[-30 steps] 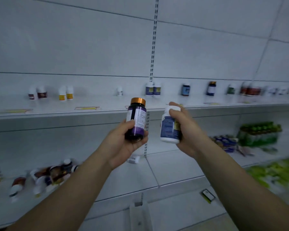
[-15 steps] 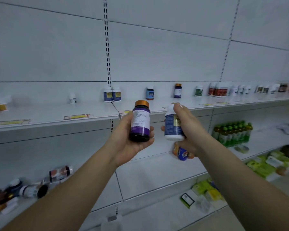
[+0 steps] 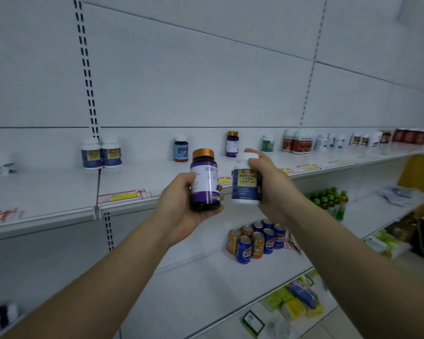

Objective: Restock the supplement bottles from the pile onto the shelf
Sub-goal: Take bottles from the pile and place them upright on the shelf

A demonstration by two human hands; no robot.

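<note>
- Two bottles are in hand at once, one per hand, both raised in front of the shelf (image 3: 47, 192) where the supplements stand; my reading is that the step is matching each bottle to its own kind before setting it down.
- At the far left of that shelf, a pair of white-capped blue-label bottles (image 3: 101, 154) stands side by side next to the slotted upright; they look like the match for the bottle carried on the right, though blur keeps me from being sure.
- The left hand (image 3: 181, 209) is wrapped round the purple bottle (image 3: 205, 183), thumb on its left side, fingers curled under and behind, copper cap up. The bottle is upright, so it can go down base first without a turn of the wrist.
- Its likely twin, a copper-capped dark bottle (image 3: 232, 144), stands at the back of the shelf just beyond the two hands. Placing the purple one beside it, label facing out, would be the tidy choice.
- The right hand (image 3: 272, 187) grips the white bottle (image 3: 245, 183) from its right side, fingertips over the cap, label toward the camera. The hands are close but not touching.
- Best to place one bottle at a time and avoid knocking the standing ones.
- The supply pile is barely visible, perhaps at the lower-left corner, too blurred to confirm.
</note>
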